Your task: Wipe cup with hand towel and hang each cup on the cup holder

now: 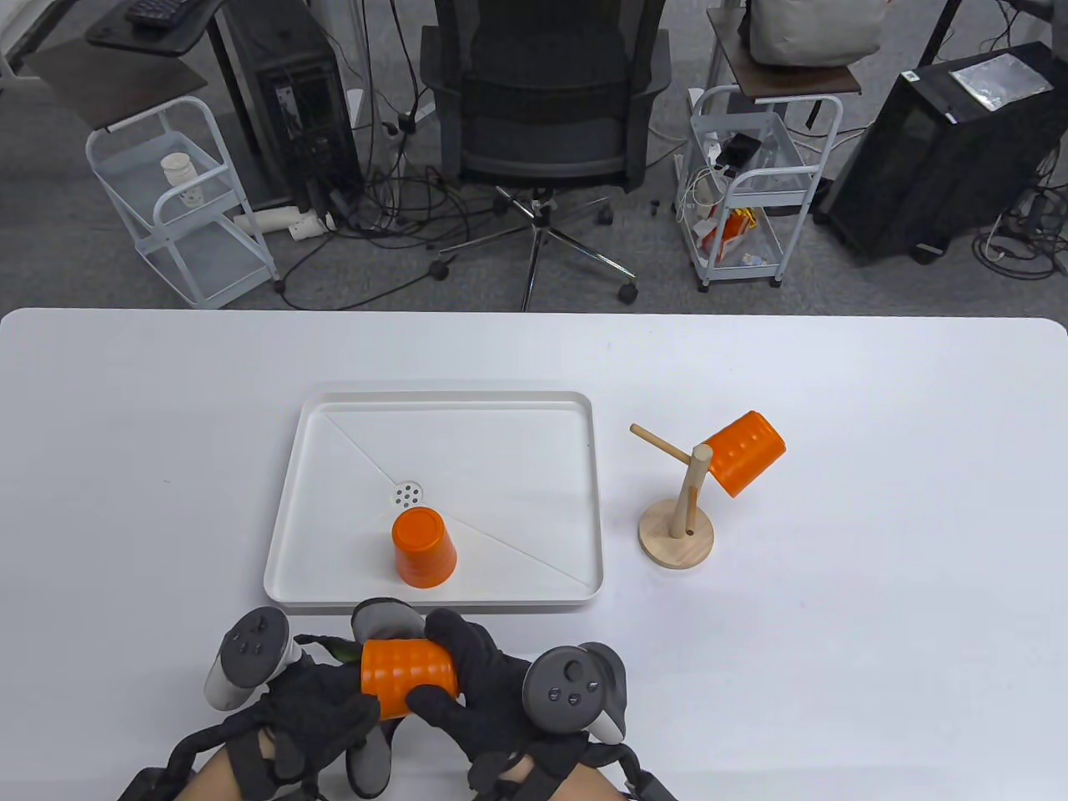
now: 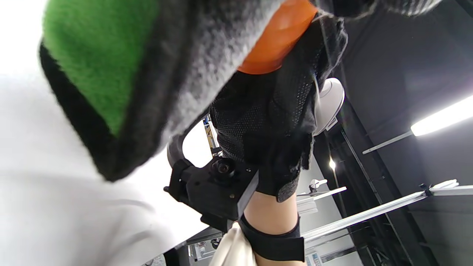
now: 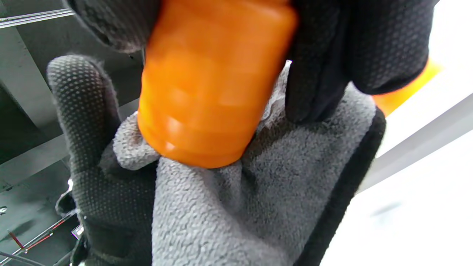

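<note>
right hand (image 1: 467, 676) curled round orange cup (image 1: 409, 676) above near bench edge; left hand (image 1: 317, 709) gripped grey towel (image 3: 236, 207) against it. cup looked light, stiff, ribbed; best gripped round body.

Bare surface (image 1: 876, 634) lies open right of the hands toward the cup holder (image 1: 677, 534). Its left peg (image 1: 659, 442) is free; the right carries a cup (image 1: 744, 451). The tray (image 1: 584, 501) stands just ahead.
</note>
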A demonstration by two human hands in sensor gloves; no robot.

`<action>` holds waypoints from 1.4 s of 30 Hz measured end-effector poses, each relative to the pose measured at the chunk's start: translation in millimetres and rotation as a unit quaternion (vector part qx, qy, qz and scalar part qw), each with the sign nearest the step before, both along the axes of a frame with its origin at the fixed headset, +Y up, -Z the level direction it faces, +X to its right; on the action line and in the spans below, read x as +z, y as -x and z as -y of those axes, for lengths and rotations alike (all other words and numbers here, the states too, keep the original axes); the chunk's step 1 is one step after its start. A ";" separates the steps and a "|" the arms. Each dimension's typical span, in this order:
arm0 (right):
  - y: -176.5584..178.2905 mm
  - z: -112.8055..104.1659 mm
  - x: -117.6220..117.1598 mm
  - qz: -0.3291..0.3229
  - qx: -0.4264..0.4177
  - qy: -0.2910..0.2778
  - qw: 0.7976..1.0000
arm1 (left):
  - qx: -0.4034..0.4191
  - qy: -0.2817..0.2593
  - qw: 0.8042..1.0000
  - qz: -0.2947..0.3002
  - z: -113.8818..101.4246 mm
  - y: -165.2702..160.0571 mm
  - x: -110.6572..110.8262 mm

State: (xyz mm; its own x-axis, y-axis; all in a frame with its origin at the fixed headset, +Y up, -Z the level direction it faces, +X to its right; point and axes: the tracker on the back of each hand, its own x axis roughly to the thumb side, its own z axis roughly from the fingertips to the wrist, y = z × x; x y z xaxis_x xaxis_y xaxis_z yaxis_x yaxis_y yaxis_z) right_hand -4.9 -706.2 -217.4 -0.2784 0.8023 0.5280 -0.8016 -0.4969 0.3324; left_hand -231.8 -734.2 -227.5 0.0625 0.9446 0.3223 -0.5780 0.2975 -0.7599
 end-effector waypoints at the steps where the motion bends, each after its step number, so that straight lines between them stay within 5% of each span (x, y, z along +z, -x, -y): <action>1: 0.0 0.1 -0.1 0.000 -0.001 0.001 1.000 | -0.004 -0.008 1.000 -0.002 -1.2 -0.3 0.6; 11: 0.1 1.5 -0.2 -0.007 -0.013 0.027 1.000 | -0.106 -0.177 0.978 -0.018 -20.0 -2.0 10.3; 16: 0.1 1.4 -0.2 -0.008 -0.009 0.030 0.999 | -0.131 -0.208 0.969 -0.023 -22.8 -2.9 13.1; 26: -0.6 1.1 -1.0 -0.004 -0.006 0.018 1.000 | -0.049 -0.117 0.992 -0.025 -10.9 -1.8 5.8; 35: 2.3 1.9 1.0 -0.003 0.017 -0.005 1.000 | 0.015 0.039 0.999 0.004 6.2 1.0 -4.4; 42: 2.8 0.8 1.4 -0.001 0.015 -0.010 1.000 | 0.040 0.068 0.997 0.021 9.0 2.7 -8.6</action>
